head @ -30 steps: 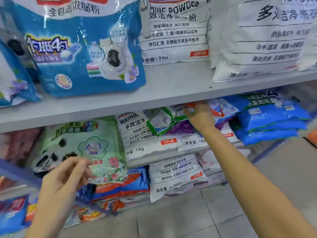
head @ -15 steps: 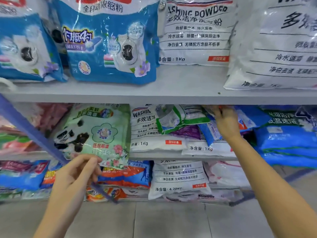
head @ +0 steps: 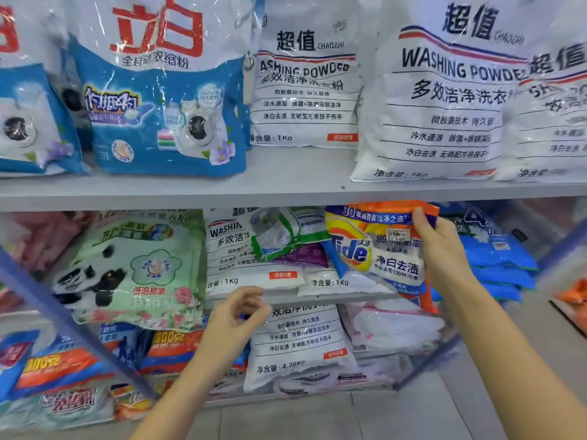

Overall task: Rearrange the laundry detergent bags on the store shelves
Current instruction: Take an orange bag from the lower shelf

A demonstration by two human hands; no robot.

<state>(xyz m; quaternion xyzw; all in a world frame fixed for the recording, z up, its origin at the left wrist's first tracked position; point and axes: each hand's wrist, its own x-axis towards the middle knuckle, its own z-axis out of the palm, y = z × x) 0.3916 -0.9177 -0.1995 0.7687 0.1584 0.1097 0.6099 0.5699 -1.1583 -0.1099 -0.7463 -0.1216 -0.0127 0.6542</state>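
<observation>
So, setting: store shelves, three tiers in sight, all packed with detergent bags.
Right hand (head: 441,249): grip clamped on the top right corner of the orange Tide bag (head: 378,252), thumb across the front, fingers hidden behind.
Tide bag: held upright in front of the middle shelf (head: 333,298), its top just under the upper shelf (head: 286,176), partly covering a white 1 kg bag.
Left hand (head: 235,315): hovered before the middle shelf's front edge, grip empty, fingers loosely curled, thumb near the forefinger.
Middle shelf, left to right: green panda bag (head: 133,268), white washing powder bag (head: 228,246), small green-and-white bag (head: 286,233) lying on a purple bag (head: 301,257), stack of blue bags (head: 498,265) at far right.
Upper shelf: blue bag with a washing-machine picture (head: 158,115), white bags standing beside it.
Bottom tier: large white 4.28 kg bag (head: 298,341), orange-and-blue bags to its left.
Foreground: a blue bar (head: 73,315) ran diagonally across the lower left.
</observation>
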